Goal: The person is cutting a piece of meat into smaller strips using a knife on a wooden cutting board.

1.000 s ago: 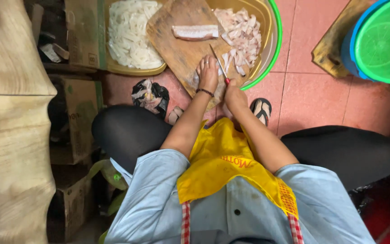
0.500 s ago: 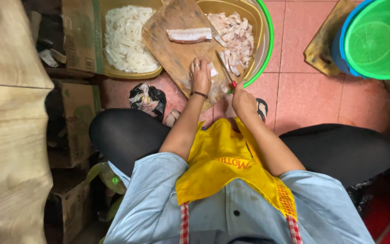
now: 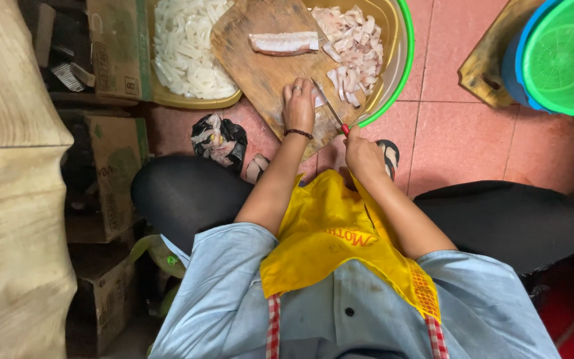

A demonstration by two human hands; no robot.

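Slicing in hand: left hand (image 3: 299, 106) pressed flat, fingers together, on a pale piece at the board's (image 3: 254, 63) near edge; right hand (image 3: 361, 154) clamped on the knife (image 3: 330, 110). Probably next: steady blade strokes close beside the fingertips, cut bits pushed towards the pile (image 3: 350, 46).
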